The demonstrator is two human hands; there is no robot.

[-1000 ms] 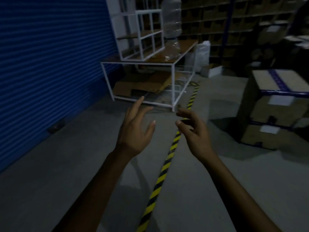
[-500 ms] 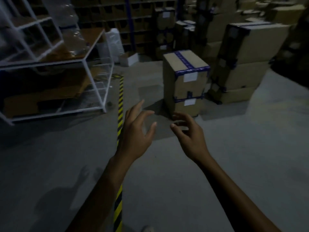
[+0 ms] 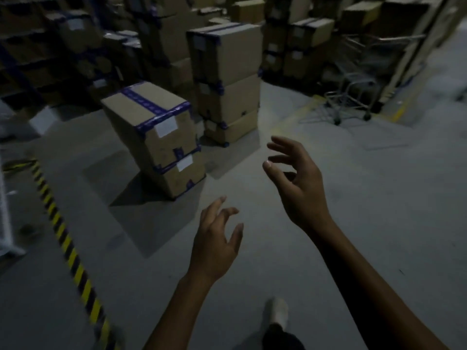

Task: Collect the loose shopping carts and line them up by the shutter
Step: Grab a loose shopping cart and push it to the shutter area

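Grey wire shopping cart on small castors [image 3: 350, 97] stood at the far right of the pale concrete floor [image 3: 379, 210], close against the tall stacks of cartons and well apart from both hands. We noted the left hand [image 3: 217, 245] low and central, fingers spread and loosely bent, holding nothing. The right hand [image 3: 299, 184] was higher and further forward, fingers [image 3: 278, 144] fanned and curved, also holding nothing. The shutter was not in view. A brown cardboard box bound with blue tape [image 3: 154, 132] sat left of the path, and a yellow-and-black hazard stripe [image 3: 70, 251] ran along the floor at far left.

We judged the step to be the walk over to the cart. Doing it well meant keeping right of the taped box and crossing the bare floor. Both hands should then take the handle evenly so the castors track straight. The light was poor. We could not pick out the handle, nor tell whether a second cart was nested there. The turn away from the cartons would need care.
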